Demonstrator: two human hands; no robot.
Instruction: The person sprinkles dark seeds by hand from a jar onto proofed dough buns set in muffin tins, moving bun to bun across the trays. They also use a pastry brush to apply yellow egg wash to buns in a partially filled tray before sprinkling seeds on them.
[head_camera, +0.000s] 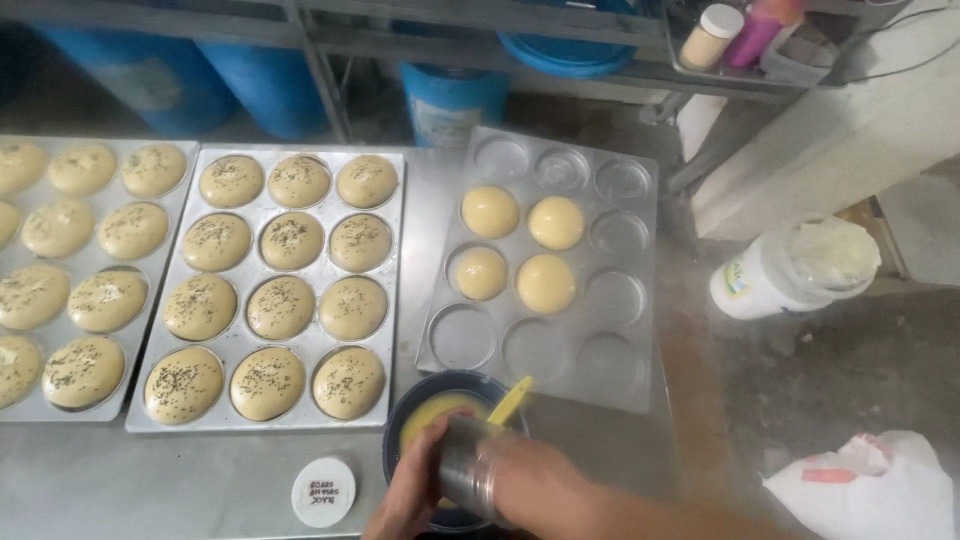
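Just beneath the fingers, a dark bowl of yellow wash sits on the bench; the right hand wraps a metal shaker, best kept upright, while the left hand steadies the rim.

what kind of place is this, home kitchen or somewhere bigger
Most likely a small bakery's work area, not a home kitchen. Metal bun trays hold rows of seeded dough rounds, a third tray is partly filled, a bowl of yellow wash sits ready, and large blue barrels stand behind.

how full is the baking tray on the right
Mostly empty: the right tray holds four plain dough buns; its other cups are bare.
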